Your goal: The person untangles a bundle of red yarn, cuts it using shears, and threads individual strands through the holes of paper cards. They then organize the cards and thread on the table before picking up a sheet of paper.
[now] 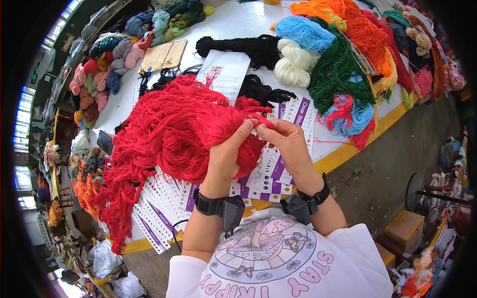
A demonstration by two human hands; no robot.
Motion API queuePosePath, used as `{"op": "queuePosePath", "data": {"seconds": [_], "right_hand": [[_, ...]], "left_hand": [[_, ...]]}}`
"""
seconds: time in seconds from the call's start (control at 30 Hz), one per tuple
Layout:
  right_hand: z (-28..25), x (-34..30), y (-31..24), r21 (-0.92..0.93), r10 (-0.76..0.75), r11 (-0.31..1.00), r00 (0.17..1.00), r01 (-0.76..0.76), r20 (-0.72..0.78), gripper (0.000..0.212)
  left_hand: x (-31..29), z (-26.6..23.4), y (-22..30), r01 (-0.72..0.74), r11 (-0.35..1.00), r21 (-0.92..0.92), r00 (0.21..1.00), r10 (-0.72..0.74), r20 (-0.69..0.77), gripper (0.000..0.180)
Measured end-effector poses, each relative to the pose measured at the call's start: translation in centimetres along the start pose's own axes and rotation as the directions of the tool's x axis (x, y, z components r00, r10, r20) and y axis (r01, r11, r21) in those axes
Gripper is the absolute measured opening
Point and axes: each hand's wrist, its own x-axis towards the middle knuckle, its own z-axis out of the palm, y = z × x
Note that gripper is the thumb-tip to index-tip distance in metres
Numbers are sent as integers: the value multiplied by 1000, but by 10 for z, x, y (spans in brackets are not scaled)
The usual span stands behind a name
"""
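Observation:
A large loose heap of red yarn (169, 129) covers the middle of the white table and trails off its near left edge. My left hand (232, 149) is closed at the heap's right side, thumb and fingers pinching red strands. Close beside it, my right hand (283, 139) pinches the same strands, and the fingertips of both hands nearly meet. Under and around the yarn lie white cards with punched holes and purple bands (300, 116). Both wrists wear black straps with a dark box.
Behind the heap are a printed white sheet (226, 74), black yarn (248, 47) and a tan cardboard piece (163, 55). Cream (294, 62), light blue (304, 32), dark green (340, 69) and orange skeins (348, 22) pile at the right. The table has a yellow edge (343, 149).

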Motion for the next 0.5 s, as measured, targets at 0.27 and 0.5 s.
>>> {"op": "queuePosePath", "data": {"seconds": [0.27, 0.5], "right_hand": [[1, 1, -9, 372, 174, 909, 982, -189, 73, 12], [-4, 3, -6, -137, 94, 986, 996, -91, 11, 14]], "left_hand": [[1, -4, 2, 63, 994, -89, 997, -60, 38, 30], [0, -9, 7, 144, 983, -115, 967, -115, 226, 50]]}}
